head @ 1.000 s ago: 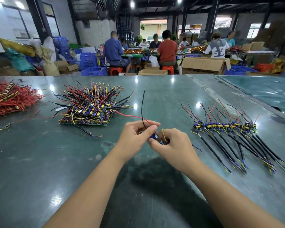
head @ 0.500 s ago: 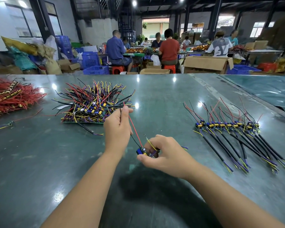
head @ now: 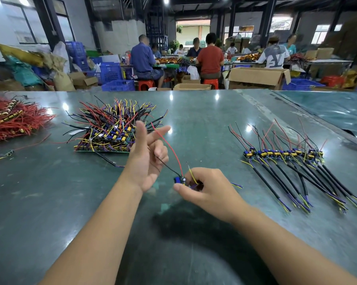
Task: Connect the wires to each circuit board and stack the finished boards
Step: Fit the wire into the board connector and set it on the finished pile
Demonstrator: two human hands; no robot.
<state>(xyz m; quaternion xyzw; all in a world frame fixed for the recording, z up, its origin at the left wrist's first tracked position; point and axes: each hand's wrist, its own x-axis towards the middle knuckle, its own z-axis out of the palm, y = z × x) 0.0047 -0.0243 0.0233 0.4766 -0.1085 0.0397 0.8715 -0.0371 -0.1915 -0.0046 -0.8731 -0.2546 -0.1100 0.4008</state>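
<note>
Left hand (head: 146,161) opened, lifted; board (head: 178,179) in right hand (head: 210,192) grip.

Bright ceiling lamps (head: 166,0) glare off the green worktable (head: 194,112); beyond it, cardboard boxes (head: 257,78), blue crates (head: 118,85) and windows (head: 320,33).

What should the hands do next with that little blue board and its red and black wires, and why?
Probably lay it down at the left end of the row of boards on the right. The right hand pinches the small board, whose red wire and black wire already stand up from it, and the left hand is loose, with the wires running past its fingers.
</note>
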